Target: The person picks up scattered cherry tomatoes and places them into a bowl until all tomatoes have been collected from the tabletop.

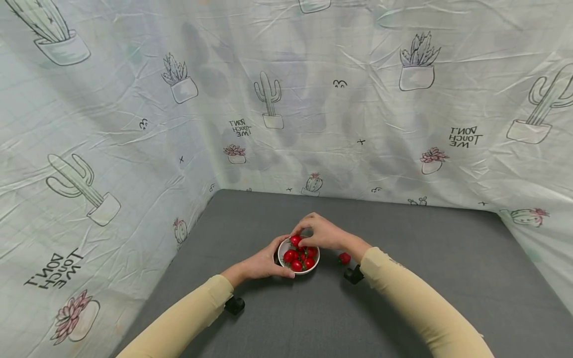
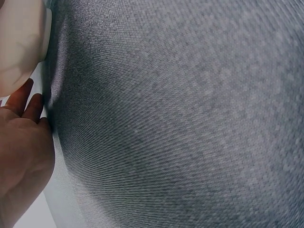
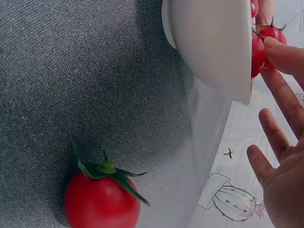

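A small white bowl (image 1: 315,267) with several red cherry tomatoes (image 1: 297,260) stands on the grey table (image 1: 403,278). My left hand (image 1: 280,256) grips the bowl's left side, thumb near the front rim; in the left wrist view its fingers (image 2: 26,102) touch the bowl (image 2: 19,42). My right hand (image 1: 299,237) reaches over the bowl's far edge and pinches the topmost tomato (image 1: 295,240) between thumb and index finger. In the right wrist view an index finger (image 3: 285,54) presses that tomato (image 3: 271,32) above the bowl (image 3: 209,42).
One loose cherry tomato (image 1: 344,258) with a green stalk lies on the table just right of the bowl, under my right wrist, large in the right wrist view (image 3: 99,202). Cactus-print cloth walls (image 1: 112,149) close off the left and back sides.
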### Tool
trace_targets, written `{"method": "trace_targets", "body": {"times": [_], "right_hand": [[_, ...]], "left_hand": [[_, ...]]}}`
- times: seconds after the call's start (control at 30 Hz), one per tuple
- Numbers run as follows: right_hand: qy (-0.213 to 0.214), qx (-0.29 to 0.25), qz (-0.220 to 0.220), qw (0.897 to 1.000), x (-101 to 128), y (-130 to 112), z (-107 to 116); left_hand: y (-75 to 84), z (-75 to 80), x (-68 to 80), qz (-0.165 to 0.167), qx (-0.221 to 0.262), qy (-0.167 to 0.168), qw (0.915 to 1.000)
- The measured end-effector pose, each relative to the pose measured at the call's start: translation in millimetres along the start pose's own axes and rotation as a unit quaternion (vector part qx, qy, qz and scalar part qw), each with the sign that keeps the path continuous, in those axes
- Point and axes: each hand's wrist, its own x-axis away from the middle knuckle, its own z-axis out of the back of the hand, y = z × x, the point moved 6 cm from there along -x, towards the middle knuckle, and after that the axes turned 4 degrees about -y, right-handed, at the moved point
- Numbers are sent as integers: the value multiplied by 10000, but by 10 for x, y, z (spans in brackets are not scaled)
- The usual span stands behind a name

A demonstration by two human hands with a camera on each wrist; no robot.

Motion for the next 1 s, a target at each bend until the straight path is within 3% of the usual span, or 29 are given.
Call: {"method": "trace_targets", "body": {"times": [0.47,1.0], "right_hand": [[4,-186,-44,9998,76,-1,43],[141,-210,-54,9997,148,20,154]], "left_hand": [[7,7,-19,-142,9,11,9999],[26,-1,-8,-82,4,-7,10000]]}}
